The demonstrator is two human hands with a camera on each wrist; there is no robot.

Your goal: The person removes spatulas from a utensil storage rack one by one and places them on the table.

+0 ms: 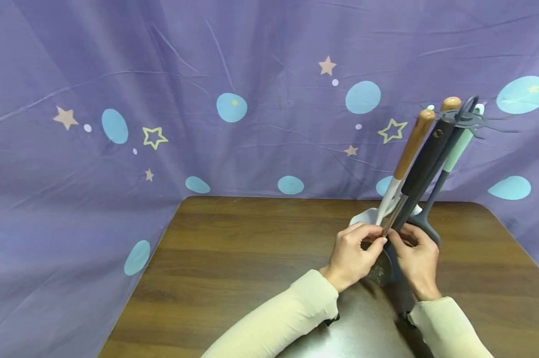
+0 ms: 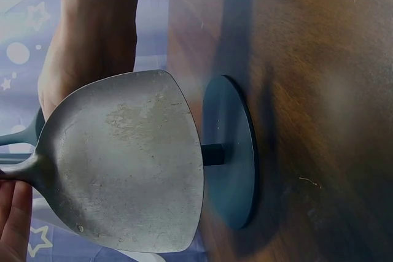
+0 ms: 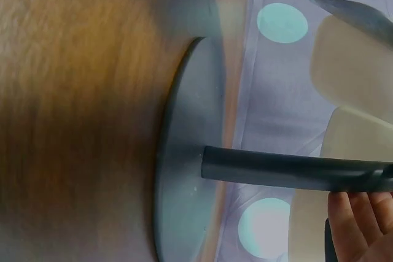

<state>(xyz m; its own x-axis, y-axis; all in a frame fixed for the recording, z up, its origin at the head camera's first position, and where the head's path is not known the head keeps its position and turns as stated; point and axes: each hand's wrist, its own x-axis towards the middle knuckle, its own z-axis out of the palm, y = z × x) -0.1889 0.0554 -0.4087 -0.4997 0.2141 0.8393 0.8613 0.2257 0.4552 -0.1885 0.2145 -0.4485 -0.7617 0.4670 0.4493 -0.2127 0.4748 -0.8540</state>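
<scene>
A dark grey utensil stand (image 1: 401,216) has a round base (image 2: 228,151), an upright post (image 3: 276,167) and hooks (image 1: 468,119) at its top. My left hand (image 1: 353,251) pinches the thin metal shaft of a turner with a black handle (image 1: 428,156). The turner's worn metal blade (image 2: 123,157) hangs in front of the post, just above the base. My right hand (image 1: 416,257) holds the post with bent fingers, its fingertips (image 3: 344,213) against it in the right wrist view. The thumb's contact is partly hidden.
Other utensils hang around the stand: one with a wooden handle and white shaft (image 1: 413,144), another wooden handle (image 1: 450,103) behind, and one with a mint handle (image 1: 458,149) and dark head. The brown wooden table (image 1: 251,248) backs onto a purple patterned curtain (image 1: 269,99).
</scene>
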